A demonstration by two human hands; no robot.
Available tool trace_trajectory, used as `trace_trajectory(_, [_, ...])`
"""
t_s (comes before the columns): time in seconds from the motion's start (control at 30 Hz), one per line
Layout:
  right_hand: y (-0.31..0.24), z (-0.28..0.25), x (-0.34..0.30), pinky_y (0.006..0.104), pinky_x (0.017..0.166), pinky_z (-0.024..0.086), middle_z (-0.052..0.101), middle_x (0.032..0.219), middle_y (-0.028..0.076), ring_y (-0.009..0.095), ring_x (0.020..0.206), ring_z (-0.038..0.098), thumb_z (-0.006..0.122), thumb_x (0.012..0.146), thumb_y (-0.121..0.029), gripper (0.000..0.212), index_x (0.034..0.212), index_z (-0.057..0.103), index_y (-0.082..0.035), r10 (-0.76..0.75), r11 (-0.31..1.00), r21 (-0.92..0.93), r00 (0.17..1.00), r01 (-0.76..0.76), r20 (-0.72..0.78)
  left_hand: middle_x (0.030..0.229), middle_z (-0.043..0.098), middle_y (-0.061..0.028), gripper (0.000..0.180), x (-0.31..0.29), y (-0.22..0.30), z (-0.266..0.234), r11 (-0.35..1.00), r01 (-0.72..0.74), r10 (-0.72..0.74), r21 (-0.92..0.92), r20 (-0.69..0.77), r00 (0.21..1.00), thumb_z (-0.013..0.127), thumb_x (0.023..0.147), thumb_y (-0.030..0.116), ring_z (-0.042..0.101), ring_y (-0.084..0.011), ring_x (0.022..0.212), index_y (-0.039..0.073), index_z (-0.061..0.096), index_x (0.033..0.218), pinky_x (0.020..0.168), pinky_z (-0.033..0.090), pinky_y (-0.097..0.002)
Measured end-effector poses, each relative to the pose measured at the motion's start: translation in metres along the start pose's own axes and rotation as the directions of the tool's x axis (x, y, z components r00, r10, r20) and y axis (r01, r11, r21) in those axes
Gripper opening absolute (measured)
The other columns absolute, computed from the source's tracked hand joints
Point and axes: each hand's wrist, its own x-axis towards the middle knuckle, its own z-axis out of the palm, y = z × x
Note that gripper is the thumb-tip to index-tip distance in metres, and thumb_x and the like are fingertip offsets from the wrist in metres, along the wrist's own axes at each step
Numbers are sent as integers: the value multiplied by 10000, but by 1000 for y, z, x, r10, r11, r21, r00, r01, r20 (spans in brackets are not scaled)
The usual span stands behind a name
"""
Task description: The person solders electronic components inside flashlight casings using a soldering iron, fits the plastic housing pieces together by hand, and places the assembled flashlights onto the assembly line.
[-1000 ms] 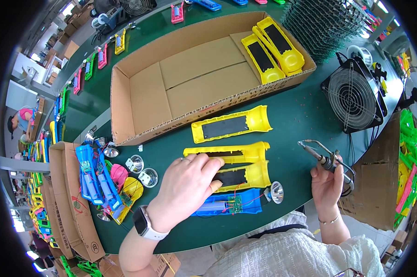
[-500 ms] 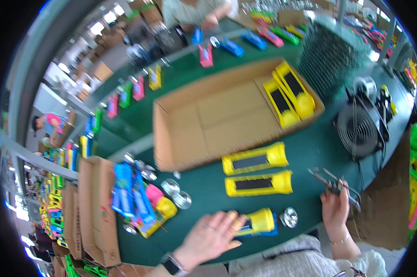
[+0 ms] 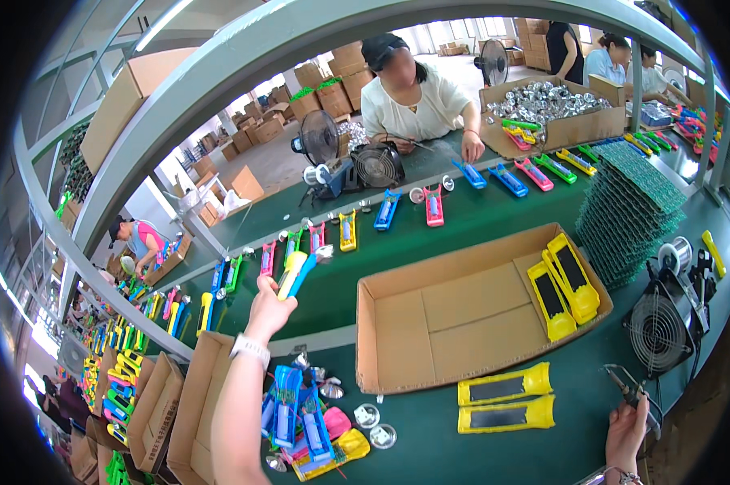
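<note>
- L hand (image 3: pixel 270 310) gripping yellow-blue torch (image 3: pixel 298 275), over green tabletop (image 3: pixel 337 303); loose grip could drop it;
- R hand (image 3: pixel 626 432) gripping soldering iron (image 3: pixel 628 391), tip nr yellow shells (image 3: pixel 506 402); careless swing might scorch 'em

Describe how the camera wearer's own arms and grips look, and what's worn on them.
The left grip is an ungloved human hand, with a smooth, whitish wristband below it. The left forearm shows no sleeve. The right grip is also ungloved, with a thin bracelet at the wrist; the picture's edge cuts off the arm beyond.
</note>
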Motion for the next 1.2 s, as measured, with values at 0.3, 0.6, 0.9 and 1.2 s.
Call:
trace_trajectory(0.3, [-19, -10, -7, 368, 767, 497, 654, 846, 48, 117, 689, 595, 518, 893, -287, 272, 1056, 597, -84, 72, 995, -54, 990, -79, -118, 1018, 584, -282, 661, 87, -111, 41, 919, 290, -346, 268, 189, 919, 680, 691, 409, 572, -369, 982, -104, 507, 1071, 854, 442, -395])
trace_trajectory(0.6, [-16, -15, 0, 371, 832, 480, 640, 905, 19, 137, 750, 595, 485, 909, -300, 281, 1079, 581, -98, 133, 986, -98, 990, -138, -54, 942, 609, -238, 506, 135, -15, 93, 937, 34, -28, 348, -24, 999, 616, 750, 364, 595, -371, 891, -7, 464, 1060, 782, 475, -440])
trace_trajectory(0.9, [9, -46, 8, 302, 542, 508, 528, 648, -36, 70, 565, 490, 502, 896, -360, 202, 921, 549, -165, -47, 996, -81, 974, 29, -223, 851, 592, -223, 394, 175, -43, 168, 982, 63, -17, 181, -244, 970, 660, 691, 151, 582, -392, 827, 60, 426, 995, 731, 460, -475])
trace_trajectory(1.2, [9, 4, 1, 399, 796, 473, 578, 693, 0, 130, 681, 557, 556, 881, -238, 89, 879, 573, -150, 85, 996, -32, 990, -89, -113, 861, 584, -141, 331, 78, 71, 9, 947, -286, 270, -148, -117, 956, 650, 662, 67, 589, -281, 774, 40, 467, 936, 703, 457, -375])
